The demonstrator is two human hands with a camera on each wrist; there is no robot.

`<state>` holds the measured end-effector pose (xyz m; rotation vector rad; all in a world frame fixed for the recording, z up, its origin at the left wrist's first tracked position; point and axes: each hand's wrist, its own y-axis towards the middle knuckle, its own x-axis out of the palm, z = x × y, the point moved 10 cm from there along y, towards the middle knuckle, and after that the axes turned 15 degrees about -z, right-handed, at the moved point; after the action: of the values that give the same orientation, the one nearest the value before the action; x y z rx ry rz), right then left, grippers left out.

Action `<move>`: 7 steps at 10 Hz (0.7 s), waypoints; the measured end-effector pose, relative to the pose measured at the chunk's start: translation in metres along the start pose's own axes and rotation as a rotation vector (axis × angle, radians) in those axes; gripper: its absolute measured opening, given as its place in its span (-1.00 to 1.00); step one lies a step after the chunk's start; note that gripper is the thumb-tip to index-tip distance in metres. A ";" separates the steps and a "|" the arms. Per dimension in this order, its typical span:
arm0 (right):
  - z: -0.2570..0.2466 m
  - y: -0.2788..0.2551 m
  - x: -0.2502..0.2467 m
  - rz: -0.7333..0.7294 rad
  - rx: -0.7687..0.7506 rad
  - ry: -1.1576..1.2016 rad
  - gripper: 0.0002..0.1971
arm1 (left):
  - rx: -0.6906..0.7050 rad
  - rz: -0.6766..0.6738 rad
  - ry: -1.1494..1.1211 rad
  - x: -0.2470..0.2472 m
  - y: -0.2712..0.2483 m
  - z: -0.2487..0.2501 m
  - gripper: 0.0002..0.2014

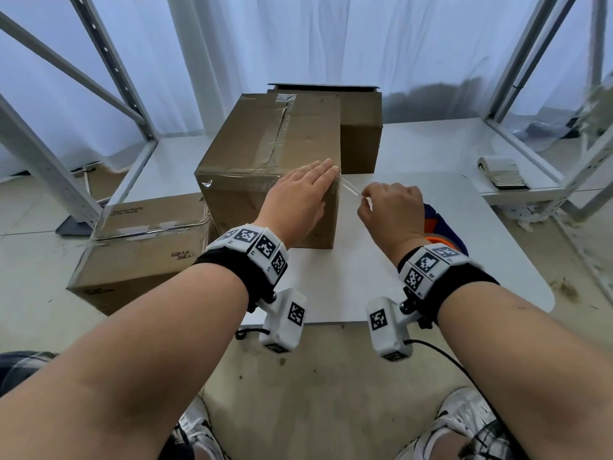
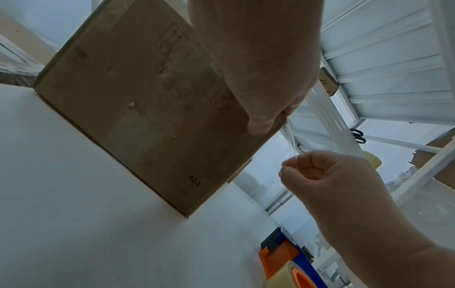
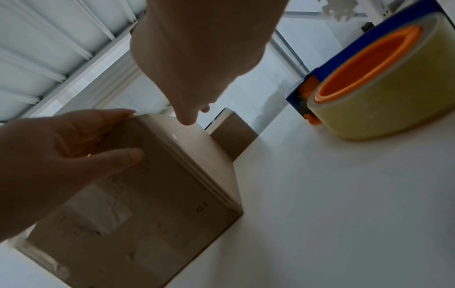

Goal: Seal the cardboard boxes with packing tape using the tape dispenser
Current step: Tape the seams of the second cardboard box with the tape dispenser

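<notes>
A brown cardboard box (image 1: 262,154) stands on the white table (image 1: 414,280), with clear tape along its top seam. My left hand (image 1: 308,187) lies flat with straight fingers on the box's near right top corner. From that corner a thin strip of clear tape (image 1: 350,187) runs out to the right. My right hand (image 1: 365,197) pinches the strip's free end between thumb and fingers. The blue and orange tape dispenser (image 3: 369,81), loaded with a clear roll, lies on the table under my right wrist, and neither hand touches it.
A second box (image 1: 360,127) with a raised flap stands right behind the first. A taped box (image 1: 142,250) sits on the floor at the table's left. White metal shelf frames (image 1: 109,71) flank both sides. A small stack (image 1: 502,174) lies on the right shelf.
</notes>
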<state>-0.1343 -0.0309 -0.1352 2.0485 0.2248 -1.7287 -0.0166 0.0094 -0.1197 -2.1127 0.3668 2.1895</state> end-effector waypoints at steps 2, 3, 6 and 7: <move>-0.023 -0.011 0.018 -0.026 -0.125 -0.189 -0.93 | -0.007 0.020 -0.004 0.001 -0.002 0.000 -0.44; -0.012 -0.012 0.025 -0.084 -0.065 -0.113 -0.86 | -0.010 0.013 -0.003 0.001 -0.002 0.000 -0.44; -0.003 -0.013 0.042 -0.217 0.036 0.090 -0.71 | -0.011 0.005 0.010 0.001 -0.001 0.001 -0.44; -0.005 -0.015 0.044 -0.231 0.035 0.160 -0.73 | -0.012 0.004 0.007 0.001 -0.001 0.001 -0.45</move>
<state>-0.1273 -0.0227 -0.1805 2.2639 0.5032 -1.7084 -0.0179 0.0105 -0.1208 -2.1283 0.3603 2.1921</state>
